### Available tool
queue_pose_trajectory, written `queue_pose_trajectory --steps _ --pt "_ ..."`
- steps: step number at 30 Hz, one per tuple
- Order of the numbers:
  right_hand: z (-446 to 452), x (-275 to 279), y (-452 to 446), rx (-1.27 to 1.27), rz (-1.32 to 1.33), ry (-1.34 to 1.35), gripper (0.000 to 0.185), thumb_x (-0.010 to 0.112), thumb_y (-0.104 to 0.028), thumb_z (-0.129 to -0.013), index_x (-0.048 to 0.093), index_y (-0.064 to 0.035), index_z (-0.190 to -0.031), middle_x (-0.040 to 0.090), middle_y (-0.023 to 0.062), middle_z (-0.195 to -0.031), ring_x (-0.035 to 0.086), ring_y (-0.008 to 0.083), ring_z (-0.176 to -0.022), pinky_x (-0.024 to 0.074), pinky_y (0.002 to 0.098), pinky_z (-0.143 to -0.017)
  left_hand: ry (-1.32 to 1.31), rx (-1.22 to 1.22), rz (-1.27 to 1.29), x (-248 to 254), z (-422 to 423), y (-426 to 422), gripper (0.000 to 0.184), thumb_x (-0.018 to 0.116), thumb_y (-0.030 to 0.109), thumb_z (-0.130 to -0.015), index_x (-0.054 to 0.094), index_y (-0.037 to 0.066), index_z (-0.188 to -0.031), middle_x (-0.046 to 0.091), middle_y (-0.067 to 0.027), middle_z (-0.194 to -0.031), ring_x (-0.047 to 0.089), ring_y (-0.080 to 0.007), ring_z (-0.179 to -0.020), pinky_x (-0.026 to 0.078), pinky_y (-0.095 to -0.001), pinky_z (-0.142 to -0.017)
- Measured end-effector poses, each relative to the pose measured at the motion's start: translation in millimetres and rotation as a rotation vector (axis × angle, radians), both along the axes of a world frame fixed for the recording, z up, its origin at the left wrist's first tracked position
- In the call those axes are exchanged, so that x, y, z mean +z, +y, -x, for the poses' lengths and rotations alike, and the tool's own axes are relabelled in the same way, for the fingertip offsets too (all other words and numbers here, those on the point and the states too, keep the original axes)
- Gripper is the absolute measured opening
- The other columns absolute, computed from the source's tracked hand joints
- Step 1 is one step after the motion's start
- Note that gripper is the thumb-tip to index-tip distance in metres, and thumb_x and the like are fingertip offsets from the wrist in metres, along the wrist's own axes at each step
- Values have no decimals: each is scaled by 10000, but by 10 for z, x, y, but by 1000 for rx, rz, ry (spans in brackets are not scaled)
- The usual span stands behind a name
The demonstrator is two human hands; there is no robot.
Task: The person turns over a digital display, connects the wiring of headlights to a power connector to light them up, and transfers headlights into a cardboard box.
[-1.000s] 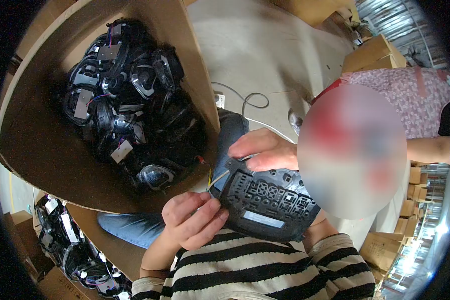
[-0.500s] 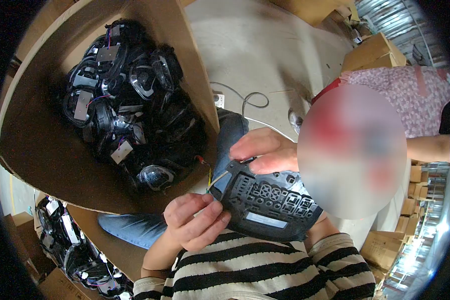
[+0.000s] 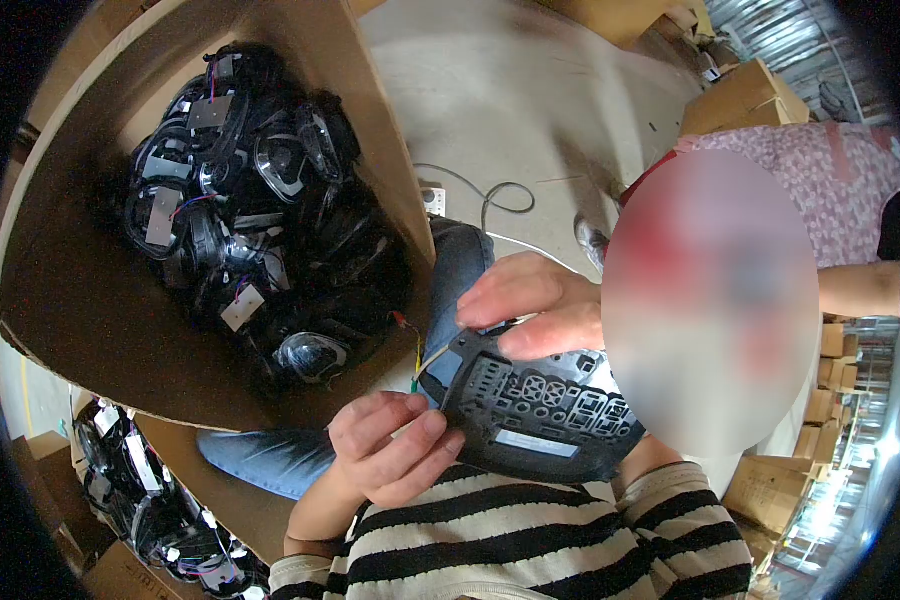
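A black plastic panel (image 3: pixel 540 408) with rows of square and round cut-outs and a white label strip is held in front of my striped shirt. My left hand (image 3: pixel 395 447) pinches its lower left edge, fingers closed, close to some thin wires. My right hand (image 3: pixel 530 303) grips the upper edge, thumb on the near face and fingers behind. From the panel's left side, thin wires (image 3: pixel 419 362) in yellow and green run up to a small red end over the carton's edge. The panel's right end is partly covered by a blurred patch.
A large open carton (image 3: pixel 65 290) at left holds several black housings (image 3: pixel 310 355) with clear lenses and wires. Below it, another carton holds more such parts (image 3: pixel 130 480). A grey cable (image 3: pixel 490 200) and white power strip (image 3: pixel 435 200) lie on the floor. A person in a patterned garment (image 3: pixel 770 180) is at right.
The panel has tilted slightly, and the right thumb sits a little lower on its upper edge. Both hands keep their hold. The wires at the left have shifted a little.
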State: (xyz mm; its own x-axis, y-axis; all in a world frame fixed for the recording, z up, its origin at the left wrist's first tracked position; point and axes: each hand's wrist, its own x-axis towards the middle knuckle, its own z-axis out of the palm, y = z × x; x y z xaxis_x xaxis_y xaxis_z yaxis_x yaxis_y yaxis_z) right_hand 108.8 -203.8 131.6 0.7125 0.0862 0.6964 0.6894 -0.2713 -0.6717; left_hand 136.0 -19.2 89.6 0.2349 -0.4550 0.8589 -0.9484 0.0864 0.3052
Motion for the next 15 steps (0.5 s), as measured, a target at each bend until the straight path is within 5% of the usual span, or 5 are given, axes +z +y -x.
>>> queue_pose_trajectory --steps 15 --pt "-26 13 -27 36 30 -17 169 539 -160 -713 445 -59 -812 544 167 -813 540 278 -714 418 381 -638 2 -6 8 25 -6 -16 192 589 88 -569 563 106 -758 521 -39 -827 487 -182 -706 440 -245 -514"
